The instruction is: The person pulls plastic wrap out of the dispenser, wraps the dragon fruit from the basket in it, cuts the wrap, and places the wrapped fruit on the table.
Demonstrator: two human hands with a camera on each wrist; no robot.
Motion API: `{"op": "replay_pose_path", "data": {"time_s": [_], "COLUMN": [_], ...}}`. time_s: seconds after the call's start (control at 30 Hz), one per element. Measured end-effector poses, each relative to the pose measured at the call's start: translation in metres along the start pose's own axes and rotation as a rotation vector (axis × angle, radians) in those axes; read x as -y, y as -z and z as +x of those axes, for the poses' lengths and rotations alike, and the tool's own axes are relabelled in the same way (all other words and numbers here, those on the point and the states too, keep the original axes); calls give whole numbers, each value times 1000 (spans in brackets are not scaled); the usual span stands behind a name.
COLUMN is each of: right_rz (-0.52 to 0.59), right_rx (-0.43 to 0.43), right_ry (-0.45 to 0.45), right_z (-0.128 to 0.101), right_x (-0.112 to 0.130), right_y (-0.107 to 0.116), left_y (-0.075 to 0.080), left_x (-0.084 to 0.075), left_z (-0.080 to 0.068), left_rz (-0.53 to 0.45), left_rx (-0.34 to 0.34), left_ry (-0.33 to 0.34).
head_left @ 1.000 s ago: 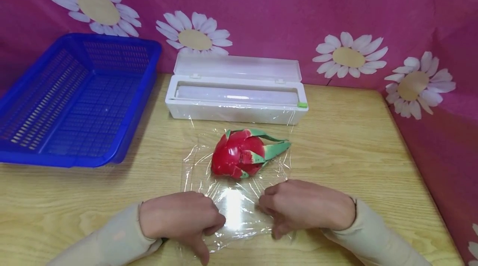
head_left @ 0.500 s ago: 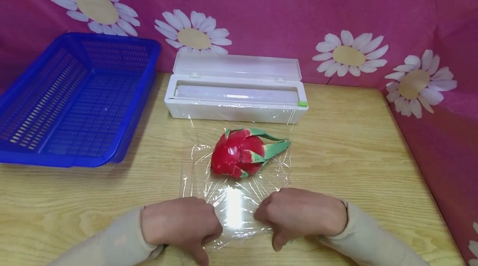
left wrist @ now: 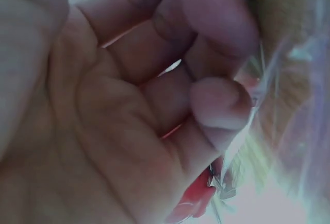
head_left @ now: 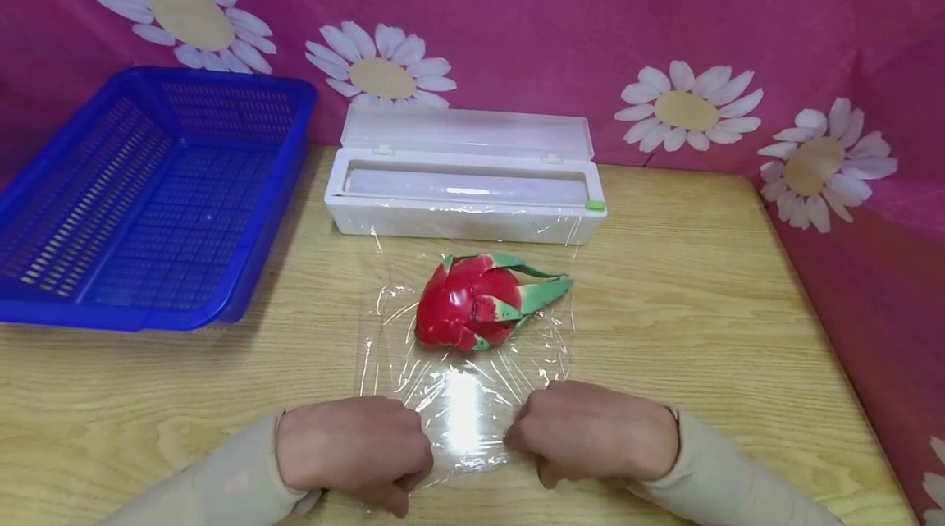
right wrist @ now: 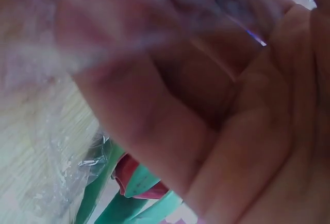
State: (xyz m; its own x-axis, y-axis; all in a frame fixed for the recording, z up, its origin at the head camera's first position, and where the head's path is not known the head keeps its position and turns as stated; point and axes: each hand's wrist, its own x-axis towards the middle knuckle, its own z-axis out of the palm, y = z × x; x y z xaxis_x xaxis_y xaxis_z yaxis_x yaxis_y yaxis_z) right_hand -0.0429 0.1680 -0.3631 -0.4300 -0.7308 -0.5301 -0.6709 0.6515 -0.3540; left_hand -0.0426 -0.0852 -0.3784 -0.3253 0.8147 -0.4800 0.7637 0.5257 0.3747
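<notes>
A red dragon fruit [head_left: 465,304] with green leaf tips lies on its side in the middle of the table. Clear plastic wrap [head_left: 461,415] stretches from the dispenser box to the front of the fruit, with creases fanning out from it. At the wrap's near left, my left hand [head_left: 354,444] grips its edge with curled fingers. My right hand [head_left: 594,432] pinches the near right part, its fingertips turned inward. Film shows at the left fingers [left wrist: 221,103] in the left wrist view and passes across the right fingers [right wrist: 139,100] in the right wrist view.
Behind the fruit stands a white wrap dispenser [head_left: 465,222], lid raised, with a roll inside and a green slider [head_left: 595,205] at its right end. A blue plastic basket [head_left: 269,222] sits at the left. Pink flowered cloth [head_left: 531,34] backs the wooden table [head_left: 687,296].
Both hands have drawn slightly toward the near edge of the table, and their thumbs have tucked in closer to the fingers. The dragon fruit, dispenser and basket stay in place.
</notes>
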Motion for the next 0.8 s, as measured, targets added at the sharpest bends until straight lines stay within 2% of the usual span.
{"op": "replay_pose_path", "data": {"time_s": [0.17, 0.3, 0.43, 0.6, 0.7, 0.8], "right_rz": [-21, -51, -47, -43, -51, -83], "right_rx": [-49, -73, -61, -65, -103, -158], "right_ry": [50, 80, 62, -14, -22, 11], "right_z": [-3, -4, -6, -13, -18, -22], "right_x": [-1, -2, -2, -2, -2, -3], "right_y": [1, 0, 3, 8, 10, 12], "left_y": [0, 0, 3, 10, 13, 17], "left_x": [1, 2, 3, 2, 1, 1], "left_z": [-4, -6, -9, -14, -17, -22], "left_rz": [51, 55, 47, 41, 21, -14], "left_rx": [-63, -90, -123, -164, -163, -165], "left_ry": [-32, -43, -68, -66, -49, -33]}}
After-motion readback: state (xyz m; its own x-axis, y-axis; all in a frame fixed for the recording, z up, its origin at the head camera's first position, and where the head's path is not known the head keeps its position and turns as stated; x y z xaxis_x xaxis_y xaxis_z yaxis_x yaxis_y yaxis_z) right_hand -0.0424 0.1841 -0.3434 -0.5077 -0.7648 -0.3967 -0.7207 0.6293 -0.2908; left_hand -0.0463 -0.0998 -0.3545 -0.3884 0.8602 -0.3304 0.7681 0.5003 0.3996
